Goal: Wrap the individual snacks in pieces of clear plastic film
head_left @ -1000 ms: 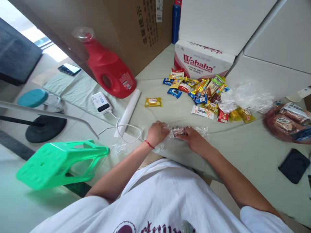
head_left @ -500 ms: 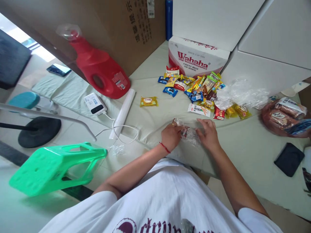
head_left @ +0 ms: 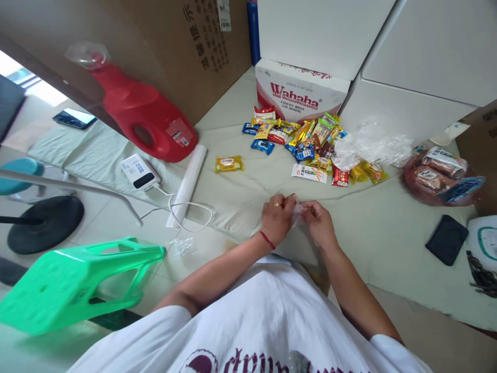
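Note:
A crumpled clear plastic bag [head_left: 298, 211] is gathered between my two hands, low over the sheet. My left hand [head_left: 277, 217], wearing a ring and a red string bracelet, is closed on its left side. Thumb and fingers of my right hand [head_left: 320, 226] pinch the bag from the other side. Whatever the bag contains is hidden behind my fingers. Beyond the hands lies a pile of wrapped snacks [head_left: 310, 137], with a white snack packet [head_left: 309, 173] and a red packet [head_left: 340, 176] at its near edge. A single yellow-wrapped snack [head_left: 229, 164] lies apart, to the left.
A Wahaha carton [head_left: 298, 93] stands behind the snacks. Right of them are loose clear plastic bags [head_left: 373, 145], a reddish bag of packaged food [head_left: 430, 178] and a black pouch [head_left: 446, 240]. A red jug [head_left: 155, 111], white power bank [head_left: 139, 172] and green stool [head_left: 58, 285] are left.
My hands have come closer together, and my right fingers have gone from spread to pinching the plastic. Red print seen inside the bag before is now hidden. The view has shifted slightly.

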`<control>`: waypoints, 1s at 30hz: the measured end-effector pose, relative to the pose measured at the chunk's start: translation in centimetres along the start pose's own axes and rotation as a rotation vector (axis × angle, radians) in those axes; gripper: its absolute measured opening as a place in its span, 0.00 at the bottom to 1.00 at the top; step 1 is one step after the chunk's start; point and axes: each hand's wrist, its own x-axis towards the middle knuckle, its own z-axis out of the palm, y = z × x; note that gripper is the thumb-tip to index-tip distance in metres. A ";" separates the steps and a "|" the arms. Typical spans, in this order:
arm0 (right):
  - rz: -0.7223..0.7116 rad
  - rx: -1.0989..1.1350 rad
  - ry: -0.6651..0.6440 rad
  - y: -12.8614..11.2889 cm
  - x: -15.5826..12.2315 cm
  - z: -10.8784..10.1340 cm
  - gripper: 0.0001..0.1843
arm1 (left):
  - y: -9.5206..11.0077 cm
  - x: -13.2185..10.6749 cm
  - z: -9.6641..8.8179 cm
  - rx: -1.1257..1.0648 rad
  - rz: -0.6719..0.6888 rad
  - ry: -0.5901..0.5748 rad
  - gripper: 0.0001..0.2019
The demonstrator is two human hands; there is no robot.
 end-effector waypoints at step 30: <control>-0.061 0.366 0.510 2.9 -2.4 -9.6 0.17 | 3.5 0.4 0.6 -1.285 -0.474 -0.381 0.24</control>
